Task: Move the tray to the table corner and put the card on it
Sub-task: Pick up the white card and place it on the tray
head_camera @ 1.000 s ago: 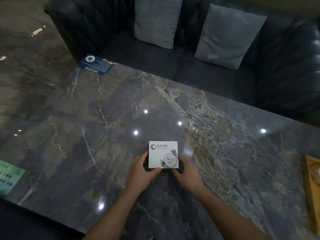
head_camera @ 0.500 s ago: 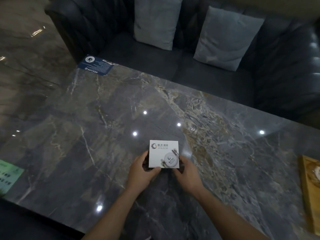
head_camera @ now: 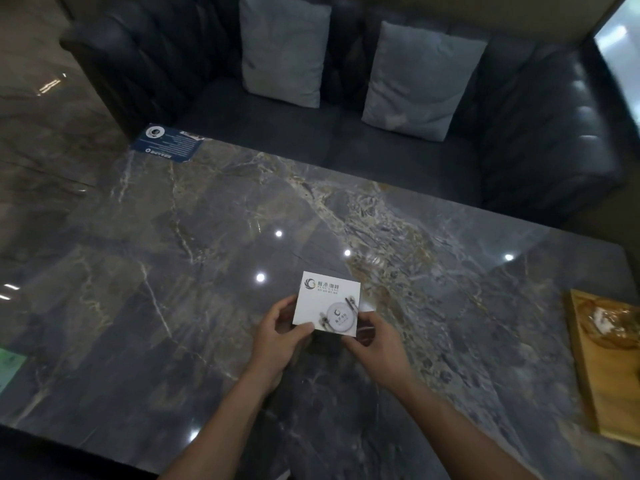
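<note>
From your head camera, you hold the white card (head_camera: 326,307) between both hands over the near middle of the dark marble table (head_camera: 173,271). Your left hand (head_camera: 278,336) pinches the card's near left corner, thumb lying on the printed face and fingers curled behind it. Your right hand (head_camera: 375,337) grips the near right corner, thumb tip on the near edge under the printed round plate picture, the other fingers tucked behind the right edge. The card sits just beyond your knuckles, face up toward you, its far edge tilted slightly away; whether its underside touches the table you cannot tell. The wooden tray (head_camera: 609,368) lies at the right end of the table, well apart from the card and from your right hand. A blue leaflet (head_camera: 168,144) rests at the far left corner. Beyond the table's far edge stands a dark sofa (head_camera: 536,140) with two grey cushions (head_camera: 419,81).
</note>
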Demonstrator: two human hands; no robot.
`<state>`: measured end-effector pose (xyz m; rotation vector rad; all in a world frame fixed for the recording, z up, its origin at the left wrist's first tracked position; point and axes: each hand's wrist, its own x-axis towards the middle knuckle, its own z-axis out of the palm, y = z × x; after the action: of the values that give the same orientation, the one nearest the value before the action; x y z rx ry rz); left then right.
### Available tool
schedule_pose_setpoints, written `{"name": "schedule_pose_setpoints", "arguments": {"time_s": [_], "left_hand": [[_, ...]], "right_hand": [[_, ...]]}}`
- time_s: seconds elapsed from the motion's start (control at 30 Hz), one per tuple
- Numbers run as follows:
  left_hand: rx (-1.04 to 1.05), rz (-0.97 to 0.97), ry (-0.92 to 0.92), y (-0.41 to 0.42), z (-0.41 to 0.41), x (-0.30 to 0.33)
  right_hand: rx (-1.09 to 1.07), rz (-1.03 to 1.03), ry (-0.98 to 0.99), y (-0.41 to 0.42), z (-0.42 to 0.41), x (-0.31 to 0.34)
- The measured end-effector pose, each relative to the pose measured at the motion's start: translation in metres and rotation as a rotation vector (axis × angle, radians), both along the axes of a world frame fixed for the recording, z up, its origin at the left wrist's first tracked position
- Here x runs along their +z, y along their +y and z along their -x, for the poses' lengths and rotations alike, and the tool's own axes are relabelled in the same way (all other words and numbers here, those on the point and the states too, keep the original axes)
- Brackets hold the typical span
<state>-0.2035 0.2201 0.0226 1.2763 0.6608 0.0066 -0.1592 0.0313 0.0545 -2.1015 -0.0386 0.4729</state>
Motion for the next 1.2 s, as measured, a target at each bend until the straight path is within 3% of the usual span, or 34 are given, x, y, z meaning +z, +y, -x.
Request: {"name": "schedule_pose_setpoints", "arguments": {"time_s": [0.2,0.53,0.7,1.2], "left_hand": [[0.076,0.109,0.037,-0.017,-0.003,0.007],[0.029,0.211,0.055,-0.057,-0.004,0.016],[-0.053,0.177,0.062,-0.085,-0.008,0.021],[-0.174,0.137,0.052,-0.181,-0.021,0.045]], "right_hand": [[-0.083,-0.096,0.087,-0.021,0.01,0.003],[-0.377,-0.351,0.229,-0.072,0.015,0.019],[-0.457,-0.506,0.299,-0.108,0.019,0.031],[-0.658,-0.611,0.3,-0.21,0.03,0.025]]}}
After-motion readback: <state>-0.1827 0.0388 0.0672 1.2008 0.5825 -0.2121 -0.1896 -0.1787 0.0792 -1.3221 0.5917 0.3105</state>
